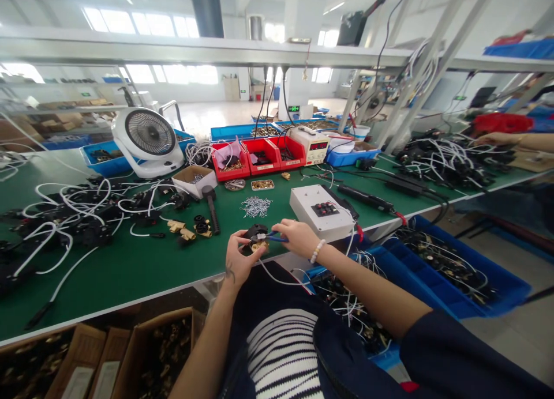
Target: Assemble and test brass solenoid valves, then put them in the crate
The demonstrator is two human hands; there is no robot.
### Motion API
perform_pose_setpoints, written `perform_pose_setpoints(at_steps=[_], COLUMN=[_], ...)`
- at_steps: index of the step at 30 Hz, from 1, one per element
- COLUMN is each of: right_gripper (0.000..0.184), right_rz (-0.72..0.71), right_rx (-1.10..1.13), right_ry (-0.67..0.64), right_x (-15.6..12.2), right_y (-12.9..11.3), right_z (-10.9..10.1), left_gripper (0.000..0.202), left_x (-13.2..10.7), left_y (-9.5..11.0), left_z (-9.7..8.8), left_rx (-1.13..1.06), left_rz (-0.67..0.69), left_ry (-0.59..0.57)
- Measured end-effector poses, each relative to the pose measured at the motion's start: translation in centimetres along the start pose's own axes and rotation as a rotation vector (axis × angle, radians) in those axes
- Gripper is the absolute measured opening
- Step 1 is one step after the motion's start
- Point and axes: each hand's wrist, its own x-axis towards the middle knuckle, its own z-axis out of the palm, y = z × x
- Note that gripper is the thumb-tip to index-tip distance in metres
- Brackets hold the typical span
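Observation:
At the front edge of the green bench, my left hand (239, 255) is closed around a black and brass fitting (260, 247) with a white cable (277, 281) hanging from it toward my lap. My right hand (300, 237) grips a blue-handled hand tool (276, 236), whose tip reaches the fitting; its exact kind is too small to make out. Just beyond my hands lies a pile of small silvery pins or screws (256, 206). To the left of the fitting are brass fittings (182, 230) with black rings, and a black-handled hammer-like tool (211, 209).
A grey box with black terminals (322, 211) stands right of my hands. Behind are red bins (262, 157), a power supply (309, 146) and a white fan (147, 142). Cabled black parts (90, 214) cover the left. Blue crates (489, 283) sit below right; another person's arm (519, 139) shows far right.

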Motion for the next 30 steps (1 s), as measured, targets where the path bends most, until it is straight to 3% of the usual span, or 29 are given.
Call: perform_pose_setpoints(at_steps=[4, 9, 13, 17, 20, 24, 27, 30], right_gripper=[0.039, 0.028, 0.035, 0.030, 0.036, 0.044, 0.045, 0.058], right_rz=[0.052, 0.062, 0.151, 0.301, 0.298, 0.281, 0.244, 0.197], right_rx=[-0.006, -0.005, 0.052, 0.100, 0.173, 0.382, 0.604, 1.034], right_ry=[0.083, -0.037, 0.039, 0.092, 0.082, 0.124, 0.043, -0.028], right_x=[0.0, 0.1, 0.6, 0.7, 0.5, 0.4, -0.1, -1.3], right_y=[-0.4, -0.8, -0.5, 0.4, 1.0, 0.4, -1.1, -2.9], right_z=[-0.1, 0.2, 0.6, 2.5, 4.1, 4.2, 3.0, 1.5], left_gripper=[0.042, 0.043, 0.043, 0.043, 0.042, 0.042, 0.047, 0.053], left_x=[0.0, 0.0, -0.1, -0.2, -0.3, -0.9, -1.5, -1.8], left_y=[0.1, 0.0, 0.0, -0.3, -0.3, 0.8, 2.9, 5.6], left_z=[0.0, -0.1, -0.1, 0.1, 0.1, -0.1, -0.4, -1.0], left_rx=[-0.005, -0.004, -0.007, -0.021, -0.021, 0.033, 0.098, 0.201], left_rz=[0.002, -0.004, -0.010, -0.002, 0.028, 0.130, 0.239, 0.399], left_ry=[-0.004, 0.002, 0.008, 0.042, 0.083, 0.090, 0.068, 0.019])
